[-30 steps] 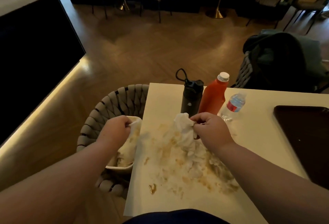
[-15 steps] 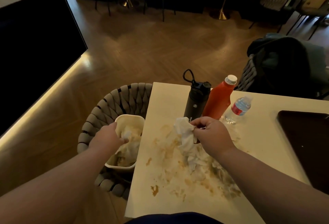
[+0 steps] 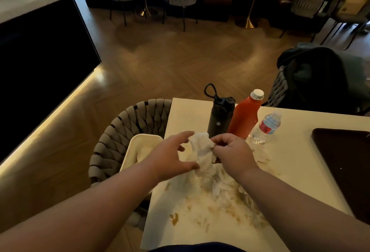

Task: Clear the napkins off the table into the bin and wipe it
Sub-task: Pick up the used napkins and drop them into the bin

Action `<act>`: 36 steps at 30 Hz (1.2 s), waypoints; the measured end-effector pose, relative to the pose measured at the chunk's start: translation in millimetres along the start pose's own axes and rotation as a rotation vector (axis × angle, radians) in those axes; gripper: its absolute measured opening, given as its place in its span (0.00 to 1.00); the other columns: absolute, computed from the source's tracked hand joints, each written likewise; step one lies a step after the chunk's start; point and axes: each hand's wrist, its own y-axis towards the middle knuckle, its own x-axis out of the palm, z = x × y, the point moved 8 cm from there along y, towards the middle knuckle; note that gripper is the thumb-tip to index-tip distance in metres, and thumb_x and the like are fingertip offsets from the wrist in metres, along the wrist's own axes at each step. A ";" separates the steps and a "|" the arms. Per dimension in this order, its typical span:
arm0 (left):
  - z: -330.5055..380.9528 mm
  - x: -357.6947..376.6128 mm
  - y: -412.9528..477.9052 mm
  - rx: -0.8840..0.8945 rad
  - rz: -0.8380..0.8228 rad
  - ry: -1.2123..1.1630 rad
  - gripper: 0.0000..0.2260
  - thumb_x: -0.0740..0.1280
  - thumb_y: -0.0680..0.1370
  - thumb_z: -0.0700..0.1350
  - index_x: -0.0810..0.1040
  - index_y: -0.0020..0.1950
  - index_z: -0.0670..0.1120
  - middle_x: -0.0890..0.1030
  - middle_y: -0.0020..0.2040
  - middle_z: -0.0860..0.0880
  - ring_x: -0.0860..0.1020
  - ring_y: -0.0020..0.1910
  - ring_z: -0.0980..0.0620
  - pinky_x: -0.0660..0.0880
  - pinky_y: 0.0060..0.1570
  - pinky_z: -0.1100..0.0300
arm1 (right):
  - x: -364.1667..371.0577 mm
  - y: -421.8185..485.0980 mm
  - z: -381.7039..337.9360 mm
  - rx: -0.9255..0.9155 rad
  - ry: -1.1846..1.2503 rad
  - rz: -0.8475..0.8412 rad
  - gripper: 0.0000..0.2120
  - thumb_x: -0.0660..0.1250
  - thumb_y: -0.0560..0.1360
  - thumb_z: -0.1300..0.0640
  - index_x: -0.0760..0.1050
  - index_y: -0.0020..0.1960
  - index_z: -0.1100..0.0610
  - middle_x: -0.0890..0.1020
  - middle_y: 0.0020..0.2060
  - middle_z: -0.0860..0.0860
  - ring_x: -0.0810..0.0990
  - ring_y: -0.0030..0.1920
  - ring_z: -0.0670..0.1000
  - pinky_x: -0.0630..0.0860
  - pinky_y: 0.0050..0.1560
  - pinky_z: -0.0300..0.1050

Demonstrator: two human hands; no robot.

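You have no readable text before you: the black flask (image 3: 218, 120) carries only a small pale emblem, and the red label on the water bottle (image 3: 267, 126) is blurred.

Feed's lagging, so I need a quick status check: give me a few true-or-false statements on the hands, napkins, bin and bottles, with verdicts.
1. The right hand pinches a crumpled napkin. True.
2. The left hand grips a napkin. False: its fingers are spread and hold nothing, beside the raised napkin.
3. The bin is empty. False: a napkin lies in it.
4. The red bottle stands between the black flask and the water bottle. True.
5. The table is wiped clean. False: brown smears and a napkin pile lie on it.
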 end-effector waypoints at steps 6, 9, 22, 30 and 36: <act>34.5 11.8 -0.6 0.135 0.049 0.030 0.24 0.75 0.77 0.47 0.74 0.71 0.59 0.80 0.58 0.58 0.79 0.50 0.62 0.78 0.52 0.67 | 7.9 -4.6 -1.4 0.003 0.117 -0.027 0.05 0.73 0.76 0.63 0.84 0.48 0.54 0.86 0.41 0.52 0.87 0.41 0.50 0.85 0.40 0.44; 30.7 9.5 0.6 0.145 0.080 0.038 0.13 0.71 0.80 0.45 0.80 0.64 0.54 0.83 0.53 0.56 0.80 0.48 0.60 0.76 0.46 0.71 | 9.7 -7.8 -0.4 0.007 0.138 -0.058 0.04 0.74 0.76 0.63 0.84 0.49 0.57 0.86 0.39 0.53 0.87 0.40 0.51 0.85 0.40 0.43; -109.4 -65.8 -4.5 -0.238 0.347 0.242 0.10 0.68 0.81 0.43 0.82 0.62 0.47 0.81 0.48 0.51 0.78 0.42 0.57 0.78 0.39 0.62 | -23.5 -7.1 21.4 0.062 0.087 0.006 0.06 0.72 0.76 0.63 0.83 0.51 0.55 0.87 0.40 0.51 0.87 0.43 0.50 0.85 0.44 0.42; -153.4 -82.1 -9.1 -0.432 0.336 0.302 0.13 0.67 0.81 0.41 0.81 0.64 0.43 0.81 0.47 0.49 0.79 0.42 0.52 0.77 0.37 0.57 | -27.2 -6.3 23.8 0.060 0.046 0.022 0.05 0.72 0.77 0.63 0.83 0.51 0.55 0.86 0.41 0.51 0.86 0.41 0.46 0.84 0.41 0.39; -153.2 -73.9 -4.4 -0.452 0.282 0.340 0.15 0.67 0.82 0.44 0.79 0.68 0.48 0.80 0.49 0.51 0.78 0.41 0.55 0.73 0.31 0.62 | -28.4 -4.3 24.1 0.056 0.039 0.023 0.05 0.72 0.77 0.62 0.83 0.51 0.54 0.86 0.41 0.50 0.86 0.42 0.47 0.84 0.42 0.39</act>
